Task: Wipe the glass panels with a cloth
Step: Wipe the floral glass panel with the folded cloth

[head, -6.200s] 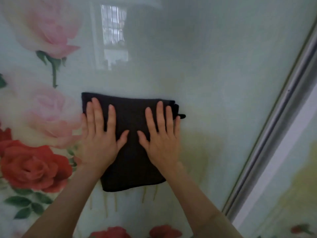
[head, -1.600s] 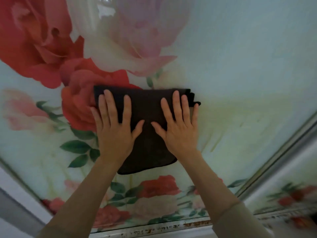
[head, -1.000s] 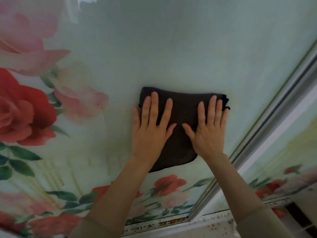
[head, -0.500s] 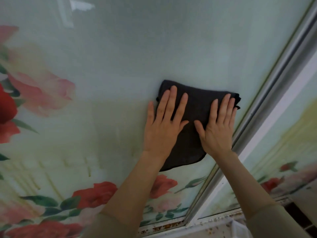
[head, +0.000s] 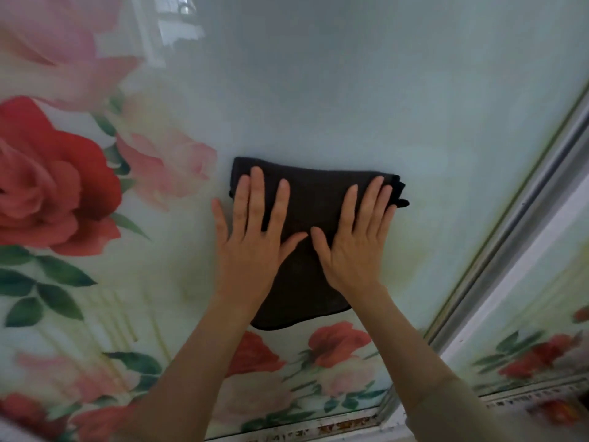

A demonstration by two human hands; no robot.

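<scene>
A dark folded cloth [head: 314, 194] lies flat against the glass panel [head: 350, 90], which is pale green with printed roses. My left hand [head: 255, 250] presses on the cloth's left half with fingers spread and pointing up. Beside it, my right hand [head: 353, 247] presses flat on the right half, its fingertips near the cloth's top right corner. The cloth's lower edge hangs below my wrists. Both palms hold the cloth against the glass.
A grey metal frame [head: 522, 218] runs diagonally at the right and separates a second rose-printed panel [head: 541, 330]. A worn, rust-stained bottom rail [head: 318, 425] borders the panel below. A large red rose print [head: 54, 180] fills the left side.
Both hands and the cloth have slid left, away from the metal frame they were almost touching half a second ago. More of the red rose is now in view.
</scene>
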